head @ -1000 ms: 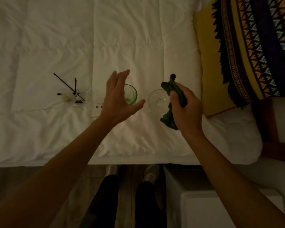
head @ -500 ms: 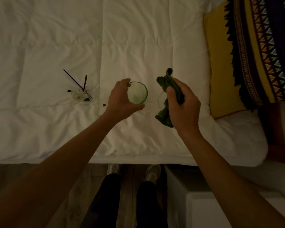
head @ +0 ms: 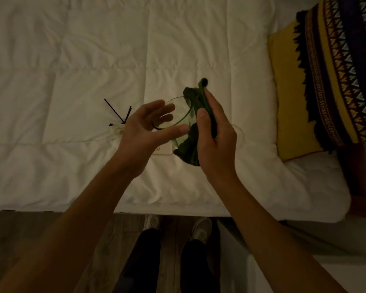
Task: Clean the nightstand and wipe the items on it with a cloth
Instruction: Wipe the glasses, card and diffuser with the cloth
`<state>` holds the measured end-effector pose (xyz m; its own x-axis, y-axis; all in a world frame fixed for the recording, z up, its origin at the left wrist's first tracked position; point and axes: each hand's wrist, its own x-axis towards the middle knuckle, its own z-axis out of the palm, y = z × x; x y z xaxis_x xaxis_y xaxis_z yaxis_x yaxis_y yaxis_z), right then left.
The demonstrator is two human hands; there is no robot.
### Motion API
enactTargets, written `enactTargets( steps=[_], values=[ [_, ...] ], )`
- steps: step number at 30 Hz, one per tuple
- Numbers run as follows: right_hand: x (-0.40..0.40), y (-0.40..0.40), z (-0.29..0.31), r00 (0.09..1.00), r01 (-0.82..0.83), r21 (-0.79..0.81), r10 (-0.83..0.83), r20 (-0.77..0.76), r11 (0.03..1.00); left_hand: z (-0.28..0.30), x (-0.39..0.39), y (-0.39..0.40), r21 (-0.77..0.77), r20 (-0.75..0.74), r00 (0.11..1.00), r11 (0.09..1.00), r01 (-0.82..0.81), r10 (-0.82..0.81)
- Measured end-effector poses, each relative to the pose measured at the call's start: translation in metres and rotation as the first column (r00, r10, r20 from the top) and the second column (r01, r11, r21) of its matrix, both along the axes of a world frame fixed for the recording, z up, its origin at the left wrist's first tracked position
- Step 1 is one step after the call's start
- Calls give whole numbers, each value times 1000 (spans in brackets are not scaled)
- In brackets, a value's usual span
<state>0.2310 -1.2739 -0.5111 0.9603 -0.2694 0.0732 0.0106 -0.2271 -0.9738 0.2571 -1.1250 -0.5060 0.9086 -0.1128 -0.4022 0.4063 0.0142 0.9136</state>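
Observation:
My left hand (head: 144, 132) holds a green-tinted glass (head: 179, 118) lifted above the white bed, fingers and thumb curled round its side, its mouth turned toward me. My right hand (head: 215, 136) grips a dark green cloth (head: 190, 140) and presses it against the right side of the glass. A clear glass (head: 240, 130) on the bed is mostly hidden behind my right hand. A small reed diffuser (head: 117, 130) with black sticks lies on the bed left of my left hand.
A white card (head: 163, 150) lies on the white duvet (head: 93, 60) under my hands. A yellow pillow (head: 287, 92) and a patterned blanket (head: 342, 66) lie at the right. The white nightstand (head: 304, 275) is at bottom right; my legs stand on the wooden floor.
My left hand closed round the green glass and lifted it off the bed toward me. My right hand brought the cloth against the glass.

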Motion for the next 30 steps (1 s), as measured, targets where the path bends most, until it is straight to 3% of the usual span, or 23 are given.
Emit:
enactTargets(
  steps=[7, 12, 18, 21, 25, 30],
  values=[
    [11, 15, 6, 980, 43, -89, -24, 196, 995, 9, 11, 11, -143, -77, 992, 986, 85, -97],
    [18, 6, 7, 1000, -10, 123, 7, 28, 992, 16, 12, 19, -147, 9, 976, 965, 216, -217],
    [12, 24, 10, 984, 75, -106, -56, 168, 992, 15, 5, 4, -307, -137, 989, 952, 8, -53],
    [6, 32, 8, 980, 40, -206, 1, 198, 978, 15, -1, -2, -255, -210, 978, 966, -42, -13],
    [-6, 33, 4, 974, 48, -228, 5, 226, 972, 13, -5, -3, -94, -157, 988, 995, -22, 7],
    [-3, 23, 6, 981, 49, -28, -43, 190, 998, 20, -1, 2, -73, -74, 996, 996, 48, -53]
  ],
)
